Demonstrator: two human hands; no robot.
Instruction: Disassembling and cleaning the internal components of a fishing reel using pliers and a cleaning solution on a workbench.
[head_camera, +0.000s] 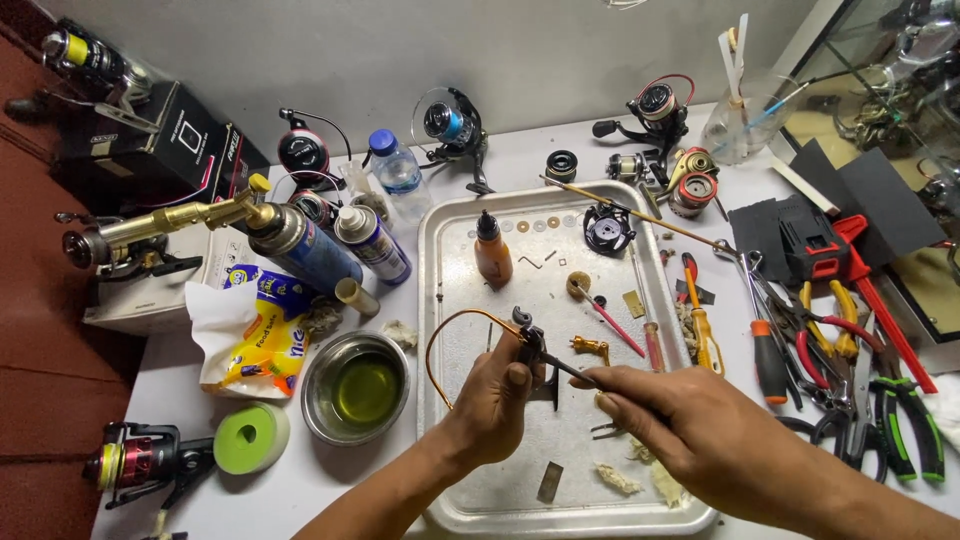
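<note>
Here, the scene as seen from the head view:

Left hand (497, 398): closed around a small dark reel part (530, 340), which is held up over the tray (436, 300); a thin orange bail wire (450, 335) is seen curving out from the part to the left.

Right hand (690, 420): fingers pinched together on a thin dark tool (572, 372), whose tip is laid against the reel part.

Reel part: held above the middle of the tray, between the two hands, clear of the tray floor.

Tray: a small brown bottle (492, 250), a black spool (607, 229), a brass piece (591, 347), washers and a red-handled pick (612, 322) are spread over it.

Left of tray: a steel bowl (356, 387) of yellowish liquid, a green tape roll (250, 437), spray cans (372, 244) and a gas torch (240, 225) are set near.

Right of tray: screwdrivers (703, 320) and pliers (905, 415) are laid out side by side.

Back of table: several fishing reels (655, 110) are stood along the wall.
</note>
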